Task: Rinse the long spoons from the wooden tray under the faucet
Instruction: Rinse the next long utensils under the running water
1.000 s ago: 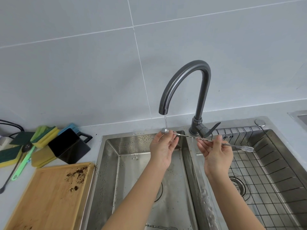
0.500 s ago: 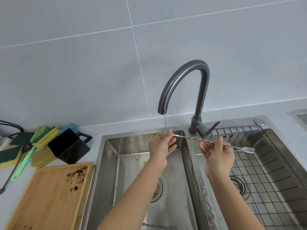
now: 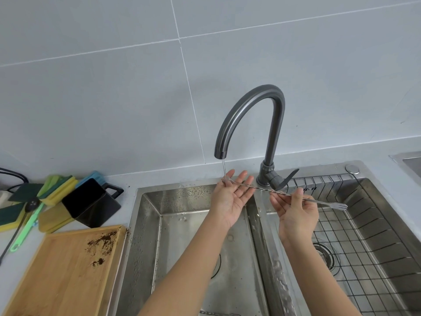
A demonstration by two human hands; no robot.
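Observation:
A long, thin metal spoon (image 3: 262,188) with a twisted shaft and a small fork at its right end lies nearly level over the sink divider. My right hand (image 3: 296,208) pinches its shaft. The bowl end rests against my left hand (image 3: 232,197), whose fingers are spread, palm up, in a thin stream of water from the dark curved faucet (image 3: 250,106). The wooden tray (image 3: 57,274) at the lower left holds only brown crumbs.
The double steel sink (image 3: 145,224) has a wire rack (image 3: 355,236) in its right basin. A chain lies in the left basin's bottom. Sponges (image 3: 57,188), a black container (image 3: 91,204) and a green-handled brush (image 3: 25,231) sit on the counter to the left.
My left hand has opened from a closed grip around the spoon's bowl to a flat, spread palm under the stream. My right hand keeps its hold on the shaft.

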